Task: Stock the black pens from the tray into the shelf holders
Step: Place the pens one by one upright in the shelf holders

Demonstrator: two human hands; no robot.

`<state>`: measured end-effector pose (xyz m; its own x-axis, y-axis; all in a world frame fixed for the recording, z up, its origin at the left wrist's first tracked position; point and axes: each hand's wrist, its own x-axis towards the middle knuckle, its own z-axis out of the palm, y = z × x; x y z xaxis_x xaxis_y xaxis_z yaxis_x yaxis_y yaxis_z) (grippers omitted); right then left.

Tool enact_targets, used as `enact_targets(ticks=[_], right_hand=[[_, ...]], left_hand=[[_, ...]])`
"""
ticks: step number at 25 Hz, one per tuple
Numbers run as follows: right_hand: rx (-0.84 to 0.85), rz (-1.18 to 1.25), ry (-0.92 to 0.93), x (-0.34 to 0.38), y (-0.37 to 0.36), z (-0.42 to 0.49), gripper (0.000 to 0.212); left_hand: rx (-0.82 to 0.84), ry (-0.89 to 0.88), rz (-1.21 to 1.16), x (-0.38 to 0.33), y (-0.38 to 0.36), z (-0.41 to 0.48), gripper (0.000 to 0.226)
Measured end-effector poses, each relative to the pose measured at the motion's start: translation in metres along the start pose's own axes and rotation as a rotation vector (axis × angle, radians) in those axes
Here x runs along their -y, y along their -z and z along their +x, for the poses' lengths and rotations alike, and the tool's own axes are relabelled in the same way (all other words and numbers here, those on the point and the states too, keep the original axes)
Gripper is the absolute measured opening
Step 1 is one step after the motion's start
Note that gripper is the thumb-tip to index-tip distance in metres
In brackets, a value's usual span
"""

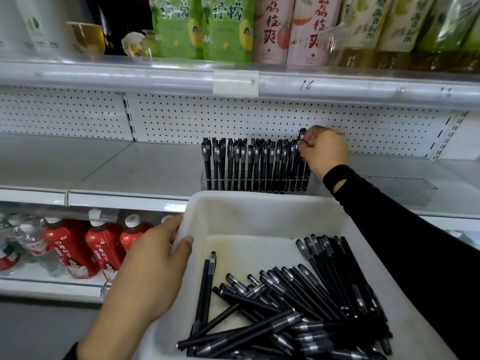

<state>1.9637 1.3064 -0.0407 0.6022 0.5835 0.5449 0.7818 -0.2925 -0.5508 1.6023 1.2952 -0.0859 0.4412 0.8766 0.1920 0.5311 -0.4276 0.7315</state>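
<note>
Held pen: the right hand (323, 149) pinches the capped top of one black pen (302, 133) between curled fingertips. The pen stands upright with its long axis vertical and cap end up, at the right end of the row, riding a little higher than its neighbours.
Stocked pens: a dense row of stocked pens (254, 162) stands upright in the clear holder (259, 184), caps up, some leaning slightly.
Loose pens: the loose pens (298, 307) lie flat in the tray in a crossed heap. One batch by the right wall runs diagonally, caps toward the shelf, and two by the left lie almost straight toward the shelf.
Tray: the white tray (259, 211) is held just in front of the shelf edge, below the holder.
Left hand: the left hand (153, 271) grips the tray's left wall, thumb hooked over the rim and fingers wrapped round the outside.
Surface: the holder sits on a pale grey shelf (142, 167) backed by white pegboard (207, 115). A second holder (400, 188), also clear, sits just right of the first.
Room: this is a shop aisle, with drink pouches (228, 29) on the shelf above and red bottles (104, 245) on the one below.
</note>
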Motion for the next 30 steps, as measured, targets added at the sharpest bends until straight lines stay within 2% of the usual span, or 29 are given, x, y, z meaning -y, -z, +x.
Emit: enact_targets(ticks=[5,11,15,17,19,21,23,26,30], right_hand=[[0.067,-0.015,-0.041,-0.01,-0.017,0.0,0.005],[0.162,-0.121,-0.128,-0.013,-0.022,-0.003,0.017],[0.155,-0.186,-0.027,0.007,0.007,-0.023,0.014],[0.262,-0.276,0.05,0.027,0.028,-0.045,0.028],[0.48,-0.364,0.072,0.048,0.052,-0.071,0.038],[0.738,-0.48,0.06,0.06,0.068,-0.098,0.038],[0.895,-0.632,0.093,0.059,0.067,-0.12,0.034],[0.993,-0.74,0.146,0.049,0.053,-0.139,0.018],[0.989,-0.714,0.17,0.045,0.041,-0.146,0.017]], left_hand=[[0.001,0.009,-0.006,0.0,-0.001,0.0,0.03],[0.001,0.021,-0.002,0.001,0.0,-0.001,0.031],[-0.004,0.013,0.01,0.0,0.001,-0.001,0.029],[0.005,0.019,0.004,0.0,0.001,0.0,0.028],[0.015,0.028,-0.002,0.0,0.001,0.0,0.029],[0.016,0.028,-0.011,-0.001,0.0,-0.001,0.026],[0.013,0.024,-0.015,-0.004,0.0,-0.003,0.026],[0.017,0.01,-0.016,-0.005,-0.001,-0.003,0.029],[0.005,0.009,0.014,-0.006,0.0,-0.004,0.036]])
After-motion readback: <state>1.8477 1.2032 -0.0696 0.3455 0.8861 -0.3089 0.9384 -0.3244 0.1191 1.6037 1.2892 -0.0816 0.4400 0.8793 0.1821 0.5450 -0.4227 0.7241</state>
